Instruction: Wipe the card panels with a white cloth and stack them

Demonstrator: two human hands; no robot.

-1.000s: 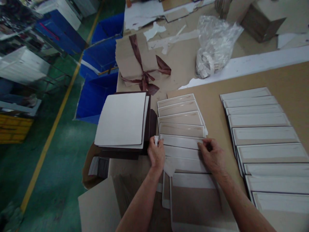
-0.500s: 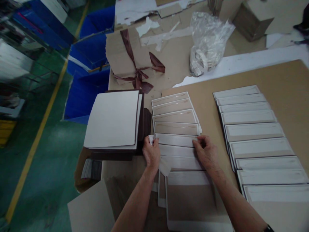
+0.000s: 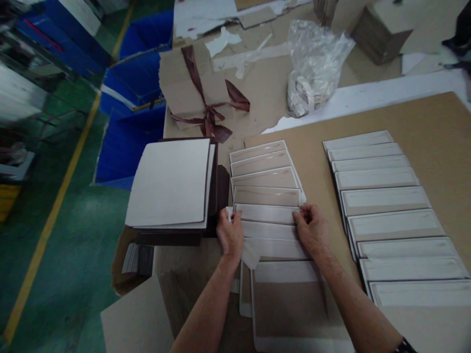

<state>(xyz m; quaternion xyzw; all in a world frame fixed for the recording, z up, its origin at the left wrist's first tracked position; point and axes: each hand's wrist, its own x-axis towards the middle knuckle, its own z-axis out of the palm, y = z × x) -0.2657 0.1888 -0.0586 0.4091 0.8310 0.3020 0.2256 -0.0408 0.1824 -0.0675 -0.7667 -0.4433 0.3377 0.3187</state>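
Well, on the far side of the table [image 3: 265,93] stands a clear plastic bag [image 3: 320,44], open at the top, and at its bottom lies a heap of small white pieces. Beside the table, on the green floor, stand blue bins [image 3: 128,142]; what is in them I cannot tell, only a pale strip shows in one. At the far right sits a brown cardboard box [image 3: 382,29], its inside hidden.

The person works at the left row [image 3: 265,169] of overlapped white-edged cards. The left hand [image 3: 230,235] is nearly closed, its fingers pinching the left end of one card [image 3: 267,213] in the middle of this row, and a white scrap [image 3: 250,256] sticks out under its palm. The right hand [image 3: 312,231] is also narrow, thumb and fingers pressed on the right end of the same card. This card lies flat, over the next one toward the person.

A second row [image 3: 386,206] lies well apart at the right on a brown sheet [image 3: 423,122]. Just beside the left hand is a stack of dark boards [image 3: 172,184] with a white top, and behind it a cardboard bundle [image 3: 184,88] tied with dark red ribbon.

Compared with half a second ago, almost nothing differs: both hands stay on the same card ends, the right fingers are a little closer to the corner, and the rows are unchanged.
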